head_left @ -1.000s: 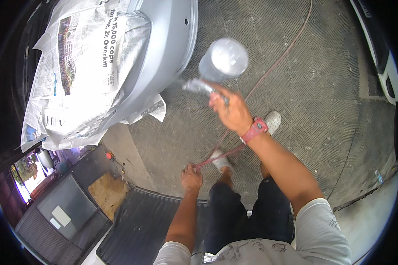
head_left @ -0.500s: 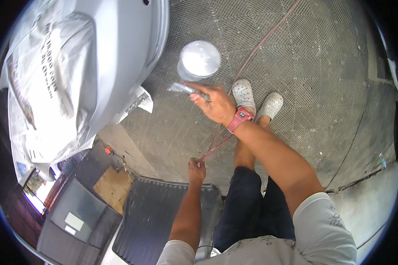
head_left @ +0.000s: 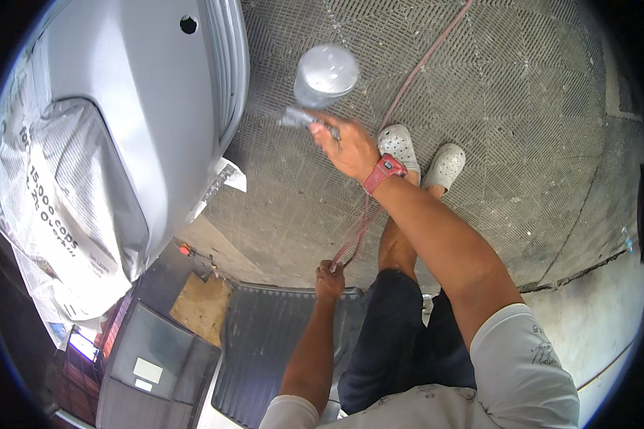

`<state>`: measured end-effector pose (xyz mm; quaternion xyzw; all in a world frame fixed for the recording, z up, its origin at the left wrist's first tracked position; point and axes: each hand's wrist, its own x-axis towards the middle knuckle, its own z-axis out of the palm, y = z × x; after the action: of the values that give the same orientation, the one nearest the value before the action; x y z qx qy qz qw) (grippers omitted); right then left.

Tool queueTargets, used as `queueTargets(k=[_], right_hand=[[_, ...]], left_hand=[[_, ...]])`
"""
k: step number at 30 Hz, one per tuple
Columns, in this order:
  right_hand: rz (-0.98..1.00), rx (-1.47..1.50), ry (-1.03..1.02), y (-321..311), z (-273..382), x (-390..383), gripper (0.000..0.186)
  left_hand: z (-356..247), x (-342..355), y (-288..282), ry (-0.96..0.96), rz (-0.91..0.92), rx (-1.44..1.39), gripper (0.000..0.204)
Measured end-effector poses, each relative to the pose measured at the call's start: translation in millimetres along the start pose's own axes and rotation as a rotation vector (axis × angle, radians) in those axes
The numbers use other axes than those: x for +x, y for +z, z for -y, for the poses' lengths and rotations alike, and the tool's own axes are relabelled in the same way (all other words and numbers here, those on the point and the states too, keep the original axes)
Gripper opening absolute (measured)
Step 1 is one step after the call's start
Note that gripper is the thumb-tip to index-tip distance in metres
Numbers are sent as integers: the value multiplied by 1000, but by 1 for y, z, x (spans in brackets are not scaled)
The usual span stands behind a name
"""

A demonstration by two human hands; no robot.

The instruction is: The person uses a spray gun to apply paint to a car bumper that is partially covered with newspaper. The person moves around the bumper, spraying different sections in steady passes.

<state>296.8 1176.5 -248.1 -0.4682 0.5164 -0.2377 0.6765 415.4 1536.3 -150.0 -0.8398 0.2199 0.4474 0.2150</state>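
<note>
My right hand [head_left: 347,146], with a red watch on its wrist, is wrapped round a metallic spray gun [head_left: 297,119]. The gun's round paint cup [head_left: 327,75], pale-lidded and grey-sided, sits just beyond the fingers. Its nozzle end points left, toward a silver car body panel [head_left: 150,93], with a gap between them. Lower down, my left hand [head_left: 329,277] is closed on a reddish hose [head_left: 356,243], held off to the side near my knees. The hose runs up past my feet; where it meets the gun is hidden by my right hand and arm.
Printed masking paper [head_left: 71,207] covers part of the panel. Underfoot is a ridged floor [head_left: 494,86], where the hose [head_left: 436,53] trails away. A dark ribbed panel [head_left: 265,343] and a brown board [head_left: 202,307] stand lower left; a concrete edge [head_left: 608,279] is at right.
The view has turned, so the car panel appears further left. My right hand and the spray gun sit slightly higher in view; my left hand keeps its hold on the hose.
</note>
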Motion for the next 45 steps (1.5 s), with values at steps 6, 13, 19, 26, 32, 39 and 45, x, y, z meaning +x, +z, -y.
queueTargets(k=[6,13,19,26,32,39,45], right_hand=[[142,-109,78,-16,-12,34,59],[-146,132,-34,-73,-2,147,62],[-129,311,-111,-126,38,253,62],[-127,234,-341,-169,81,388,62],[-268,204,-529,-169,103,453,61],[-76,-20,-648,-127,-2,356,51],[262,-170,-711,-97,-83,228,47]], left_hand=[[-54,0,-34,111,13,73,33],[-136,22,-59,208,-169,-60,24],[-222,72,-129,126,-185,-167,25],[-285,104,-164,77,-399,-155,41],[-294,63,-118,83,-430,-380,56],[-290,-22,-55,-94,-374,-570,64],[-265,-54,-4,-273,-417,-524,68]])
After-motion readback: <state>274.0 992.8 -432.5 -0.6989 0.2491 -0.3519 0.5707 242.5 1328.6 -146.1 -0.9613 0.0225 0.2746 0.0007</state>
